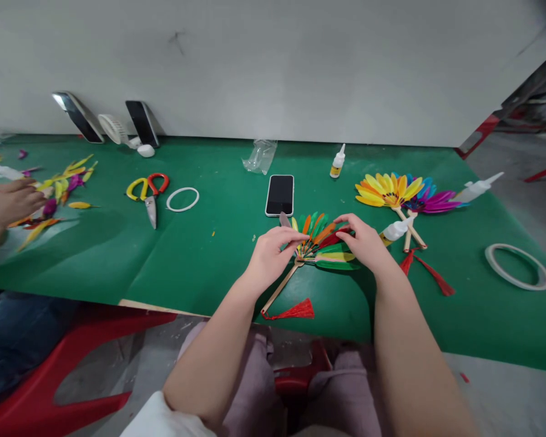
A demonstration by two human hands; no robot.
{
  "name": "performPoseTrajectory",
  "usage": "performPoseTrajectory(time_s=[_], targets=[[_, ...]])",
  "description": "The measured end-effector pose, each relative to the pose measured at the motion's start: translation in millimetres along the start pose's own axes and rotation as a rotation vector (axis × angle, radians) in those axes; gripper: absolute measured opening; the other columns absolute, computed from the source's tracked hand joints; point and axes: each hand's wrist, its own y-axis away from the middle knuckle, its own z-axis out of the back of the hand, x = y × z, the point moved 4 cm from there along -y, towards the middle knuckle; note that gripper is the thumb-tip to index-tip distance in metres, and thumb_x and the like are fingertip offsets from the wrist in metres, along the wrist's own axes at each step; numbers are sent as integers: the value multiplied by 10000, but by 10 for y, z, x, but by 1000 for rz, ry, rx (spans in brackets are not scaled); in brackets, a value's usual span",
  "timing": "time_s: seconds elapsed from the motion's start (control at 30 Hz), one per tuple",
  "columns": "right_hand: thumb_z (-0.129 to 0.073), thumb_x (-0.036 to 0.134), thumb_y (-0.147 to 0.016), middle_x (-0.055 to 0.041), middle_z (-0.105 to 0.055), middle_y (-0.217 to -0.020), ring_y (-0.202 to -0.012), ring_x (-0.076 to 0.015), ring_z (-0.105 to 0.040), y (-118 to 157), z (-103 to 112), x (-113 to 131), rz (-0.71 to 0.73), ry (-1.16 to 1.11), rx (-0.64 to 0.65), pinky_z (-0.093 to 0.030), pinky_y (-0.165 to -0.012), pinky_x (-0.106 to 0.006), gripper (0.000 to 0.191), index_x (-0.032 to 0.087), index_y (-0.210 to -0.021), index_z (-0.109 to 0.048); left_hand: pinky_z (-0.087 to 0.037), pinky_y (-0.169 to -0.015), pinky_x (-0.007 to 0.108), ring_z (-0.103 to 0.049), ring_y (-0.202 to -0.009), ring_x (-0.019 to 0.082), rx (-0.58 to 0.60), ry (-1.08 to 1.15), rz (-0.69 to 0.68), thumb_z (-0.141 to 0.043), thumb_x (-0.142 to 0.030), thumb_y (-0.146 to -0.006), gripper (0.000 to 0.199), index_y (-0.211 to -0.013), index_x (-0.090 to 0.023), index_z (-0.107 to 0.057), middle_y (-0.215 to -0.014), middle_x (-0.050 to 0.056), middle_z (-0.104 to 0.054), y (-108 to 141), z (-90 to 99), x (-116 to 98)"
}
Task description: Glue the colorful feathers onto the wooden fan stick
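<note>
A feather fan (321, 240) with green, orange, yellow and red feathers lies spread in front of me. Its wooden handle (279, 288) points toward me and ends in a red tassel (300, 309). On the fan's left side, my left hand (275, 249) presses its thumb and fingers together over the feather bases; the fingertips partly cover what they grip. From the right, my right hand (364, 243) pinches a red feather (339, 237) of the fan. Just behind that wrist is a white glue bottle (394, 232) with a pointed nozzle.
A phone (279, 195) lies beyond the fan, near a small glue bottle (337, 164). Finished-looking fans (389, 191) and a tape roll (519, 267) are at right. Scissors (150, 197) and a white ring (182, 199) lie left. A co-worker's hand (16, 203) touches loose feathers (68, 182).
</note>
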Motion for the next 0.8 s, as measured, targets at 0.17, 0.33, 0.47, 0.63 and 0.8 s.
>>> performPoseTrajectory(time_s=[0.17, 0.33, 0.47, 0.63, 0.8], targets=[[-480, 211, -756, 8, -617, -773, -762, -156, -567, 0, -11, 16, 2, 4, 3, -395, -726, -305, 203, 247, -954, -505, -464, -786, 294, -582, -832, 134, 2, 10, -11, -506, -130, -773, 193, -878, -198, -653, -855, 26, -654, 5, -6, 0], [-487, 212, -753, 12, -621, -771, -740, -152, -565, -3, -29, 28, 6, 22, 18, -393, -707, -296, 208, 248, -956, -509, -455, -790, 286, -576, -841, 131, 11, -19, -13, -488, -134, -783, 199, -881, -199, -648, -868, 23, -650, 0, -27, 10], [-493, 217, -747, 12, -625, -777, -752, -157, -564, 6, -37, 20, 0, 37, 18, -391, -699, -294, 216, 248, -960, -517, -428, -789, 273, -561, -858, 135, 78, -227, 73, -456, -179, -804, 205, -908, -202, -632, -892, 22, -642, 5, 14, 23], [-489, 227, -749, 15, -625, -776, -760, -159, -558, 13, -40, 9, 4, 44, 7, -388, -704, -299, 207, 254, -952, -522, -391, -582, 252, -562, -681, 163, 423, -554, 305, -445, -469, -774, 311, -797, -205, -610, -739, 21, -628, 132, 73, 73], [-491, 239, -744, 9, -622, -761, -726, -160, -550, 11, -34, 13, 2, 56, -2, -385, -683, -300, 191, 247, -931, -531, -340, -529, 245, -552, -633, 173, 624, -675, 336, -395, -575, -744, 426, -670, -202, -588, -668, 31, -612, 235, -19, 72]])
